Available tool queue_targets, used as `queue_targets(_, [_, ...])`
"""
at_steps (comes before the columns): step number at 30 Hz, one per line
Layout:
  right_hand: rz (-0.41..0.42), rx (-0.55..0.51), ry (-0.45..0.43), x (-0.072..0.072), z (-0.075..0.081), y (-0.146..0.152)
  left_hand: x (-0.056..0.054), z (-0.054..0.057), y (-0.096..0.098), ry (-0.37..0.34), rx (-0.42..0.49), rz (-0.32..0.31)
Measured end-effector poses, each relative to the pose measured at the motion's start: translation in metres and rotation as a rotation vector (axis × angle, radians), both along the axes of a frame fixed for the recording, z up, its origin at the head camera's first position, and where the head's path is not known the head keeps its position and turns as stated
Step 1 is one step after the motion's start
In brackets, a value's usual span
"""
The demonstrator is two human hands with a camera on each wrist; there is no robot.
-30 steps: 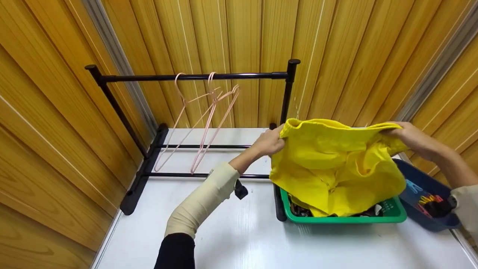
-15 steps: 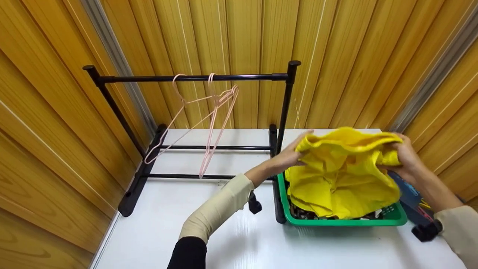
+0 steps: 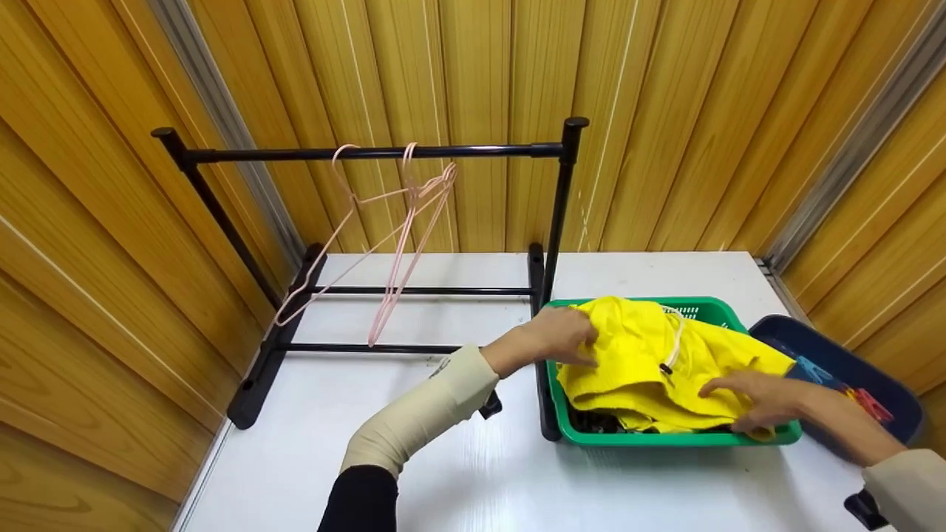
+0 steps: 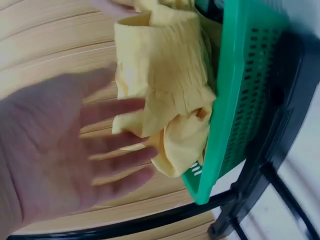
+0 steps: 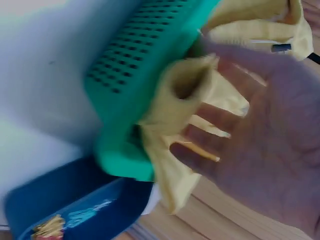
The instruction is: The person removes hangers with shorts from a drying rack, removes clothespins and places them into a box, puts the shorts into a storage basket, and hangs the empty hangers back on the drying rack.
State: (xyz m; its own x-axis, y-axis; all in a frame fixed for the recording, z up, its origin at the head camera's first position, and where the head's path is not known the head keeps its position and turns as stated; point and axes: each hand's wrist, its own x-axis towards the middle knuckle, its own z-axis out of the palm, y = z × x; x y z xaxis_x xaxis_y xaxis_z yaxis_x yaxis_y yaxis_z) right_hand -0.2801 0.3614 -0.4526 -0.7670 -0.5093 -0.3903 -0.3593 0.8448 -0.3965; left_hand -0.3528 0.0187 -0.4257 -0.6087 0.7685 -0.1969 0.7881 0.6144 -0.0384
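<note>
A pair of yellow shorts (image 3: pixel 628 355) with a white drawstring lies crumpled in the green basket (image 3: pixel 676 440), partly over its right rim. My left hand (image 3: pixel 550 336) is at the shorts' left side; in the left wrist view its fingers are spread, holding nothing. My right hand (image 3: pixel 776 399) is over the right front of the shorts and the basket. In the right wrist view, the right hand (image 5: pixel 275 130) has loosely extended fingers overlapping the yellow cloth. Dark items show under the shorts; the rest of the basket's contents is hidden.
A black clothes rack (image 3: pixel 473 152) stands left of the basket, one foot against it. Several pink hangers (image 3: pixel 403 247) hang from its bar. To the right, a navy bin (image 3: pixel 772 325) holds blue clips (image 3: pixel 813 371) and red ones (image 3: pixel 872 405). Wood-patterned walls stand behind.
The shorts, held up by the waistband in both hands, have come down into the basket. Both hands have let go of them. The left hanger has swung slightly leftward.
</note>
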Motion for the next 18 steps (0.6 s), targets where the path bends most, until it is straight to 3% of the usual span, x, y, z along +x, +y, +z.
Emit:
queue_targets(3, [-0.021, 0.025, 0.224, -0.010, 0.006, -0.004, -0.005, -0.003, 0.013, 0.195, -0.015, 0.026])
queue_targets(5, [-0.040, 0.044, 0.339, -0.023, 0.006, -0.006, -0.011, -0.008, 0.022, 0.221, -0.073, 0.037])
queue_targets(6, [-0.055, 0.048, 0.352, -0.029, 0.004, -0.007, -0.014, -0.012, 0.027, 0.203, -0.094, 0.041])
queue_targets(10, [-0.095, 0.098, 0.169, -0.048, -0.009, -0.010, -0.022, -0.033, 0.042, 0.051, -0.179, 0.054])
queue_targets(14, [-0.097, 0.169, -0.004, -0.058, -0.028, -0.017, -0.026, -0.056, 0.050, -0.101, -0.201, 0.093])
queue_targets(16, [-0.094, 0.197, -0.053, -0.061, -0.037, -0.020, -0.027, -0.064, 0.053, -0.143, -0.223, 0.109])
queue_targets(18, [-0.083, 0.241, -0.083, -0.065, -0.043, -0.024, -0.029, -0.069, 0.058, -0.130, -0.269, 0.095])
